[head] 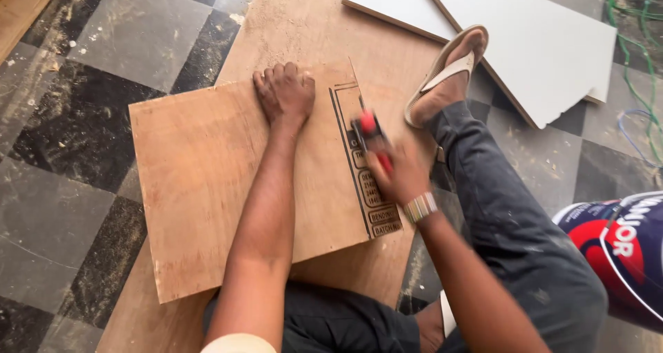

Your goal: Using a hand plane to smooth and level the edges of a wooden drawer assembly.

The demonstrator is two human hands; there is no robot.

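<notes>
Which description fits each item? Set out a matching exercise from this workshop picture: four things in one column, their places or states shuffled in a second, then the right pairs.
Things:
1. left hand
2. right hand
3. white boards
4. sandal

Places or states:
A. grips a red-handled tool
B. worn on a foot
C. pressed flat on the plywood sheet
D. lying on the floor, top right

Pairs: 1-C, 2-A, 3-D, 4-B

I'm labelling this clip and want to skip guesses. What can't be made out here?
Head view:
- Tool in the right hand: motion-blurred red and black, kind unclear; fingers cover its lower end.
- Bucket: cut off by the right edge.
- Plywood under the left hand: any cut line is hidden by hand and blur.
</notes>
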